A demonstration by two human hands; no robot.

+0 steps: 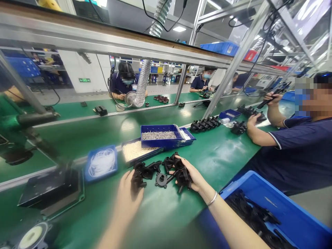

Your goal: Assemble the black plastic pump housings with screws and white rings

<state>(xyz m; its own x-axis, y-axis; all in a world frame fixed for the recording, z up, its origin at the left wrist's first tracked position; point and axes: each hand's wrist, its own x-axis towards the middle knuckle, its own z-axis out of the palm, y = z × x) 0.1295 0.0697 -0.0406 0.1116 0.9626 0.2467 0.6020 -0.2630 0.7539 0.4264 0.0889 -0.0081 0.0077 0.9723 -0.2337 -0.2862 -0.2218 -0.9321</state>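
Near the belt's front edge (181,221) you've bare green room around both hands. Your left hand (128,197) pinches one black plastic part (141,173); your right hand (193,176) curls around another black part (181,174). Behind them, trays hold screws (158,135), white pellets (135,150) and white rings (101,162).

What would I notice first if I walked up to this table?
Probably the two hands in the middle of the green table: the left hand and the right hand both grip black plastic parts. Just behind them sit blue trays of shiny screws and white bits, and a big blue bin waits at the lower right.
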